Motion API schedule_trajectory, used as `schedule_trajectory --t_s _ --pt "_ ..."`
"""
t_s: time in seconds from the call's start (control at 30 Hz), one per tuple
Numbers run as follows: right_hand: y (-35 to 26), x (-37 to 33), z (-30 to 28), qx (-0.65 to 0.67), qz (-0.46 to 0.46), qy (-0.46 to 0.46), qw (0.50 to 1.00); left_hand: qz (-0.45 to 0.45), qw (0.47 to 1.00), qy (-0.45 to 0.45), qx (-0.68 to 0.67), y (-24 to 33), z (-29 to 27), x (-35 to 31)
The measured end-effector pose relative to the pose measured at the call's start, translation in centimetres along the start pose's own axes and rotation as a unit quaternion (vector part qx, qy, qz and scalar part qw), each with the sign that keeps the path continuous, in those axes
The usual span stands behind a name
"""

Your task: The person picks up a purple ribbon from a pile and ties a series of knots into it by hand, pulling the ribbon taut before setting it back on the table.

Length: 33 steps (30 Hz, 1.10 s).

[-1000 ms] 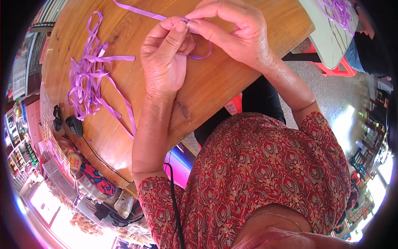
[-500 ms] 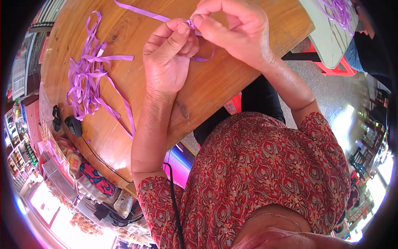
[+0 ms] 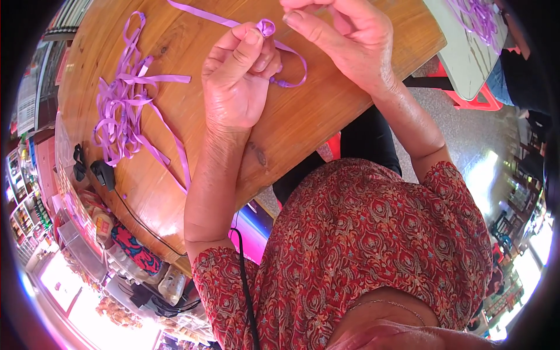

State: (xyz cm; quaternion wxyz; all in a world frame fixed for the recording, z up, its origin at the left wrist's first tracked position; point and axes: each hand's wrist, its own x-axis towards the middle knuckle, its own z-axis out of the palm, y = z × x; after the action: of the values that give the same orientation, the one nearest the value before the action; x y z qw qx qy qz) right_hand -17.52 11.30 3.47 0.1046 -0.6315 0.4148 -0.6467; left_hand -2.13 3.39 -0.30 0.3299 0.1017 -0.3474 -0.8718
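My left hand [image 3: 239,67] pinches a purple ribbon [image 3: 201,14] between thumb and fingertips. A small rounded loop [image 3: 266,27] of the ribbon stands up at those fingertips. One length runs off to the upper left, and another curves round to the right of the hand, with a small knot-like bunch low on it. Just right of the loop, my right hand [image 3: 356,44] is raised with thumb and forefinger apart. Nothing shows between them, though the top edge of the picture cuts off part of its fingers.
A pile of purple ribbons [image 3: 119,111] lies on the wooden table [image 3: 169,52] to the left. Near the table's left edge are a black clip-like object [image 3: 103,174] and a dark cable [image 3: 143,221]. More purple ribbon [image 3: 475,20] rests on a pale table [image 3: 461,64] at upper right.
My right hand has drawn away to the right from the ribbon at my left fingertips, and its thumb and forefinger have parted. The small loop now shows uncovered.
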Motion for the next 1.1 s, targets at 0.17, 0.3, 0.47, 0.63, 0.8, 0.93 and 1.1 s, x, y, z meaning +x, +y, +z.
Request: schedule_trajectory --t_s 0.17,0.3,0.47,0.63,0.8,0.93,1.1 --pt "2.1 0.5 -0.1 -0.067 -0.217 0.005 0.974 0.003 1.0 -0.001 -0.005 -0.1 0.0 0.1" --pt "1.9 0.4 -0.3 -0.099 -0.092 -0.024 0.991 0.016 1.0 0.009 0.006 -0.2 0.1 0.0" --pt "3.3 0.1 -0.1 -0.115 -0.215 -0.016 0.97 0.02 1.0 -0.003 0.008 -0.3 -0.1 0.0" --pt "2.5 0.2 -0.5 -0.083 -0.141 -0.047 0.985 0.037 0.998 -0.017 0.042 -0.2 0.1 0.0" --pt "2.1 0.3 -0.9 -0.039 -0.1 -0.083 0.991 0.058 0.995 0.011 0.086 -0.4 0.7 -0.1" --pt "1.8 0.2 -0.7 -0.046 -0.076 -0.092 0.992 0.051 0.988 0.018 0.144 -0.3 0.8 -0.3" --pt "-0.8 0.1 -0.4 -0.046 0.127 -0.054 0.989 0.051 0.989 0.046 0.134 -0.5 0.6 -0.2"
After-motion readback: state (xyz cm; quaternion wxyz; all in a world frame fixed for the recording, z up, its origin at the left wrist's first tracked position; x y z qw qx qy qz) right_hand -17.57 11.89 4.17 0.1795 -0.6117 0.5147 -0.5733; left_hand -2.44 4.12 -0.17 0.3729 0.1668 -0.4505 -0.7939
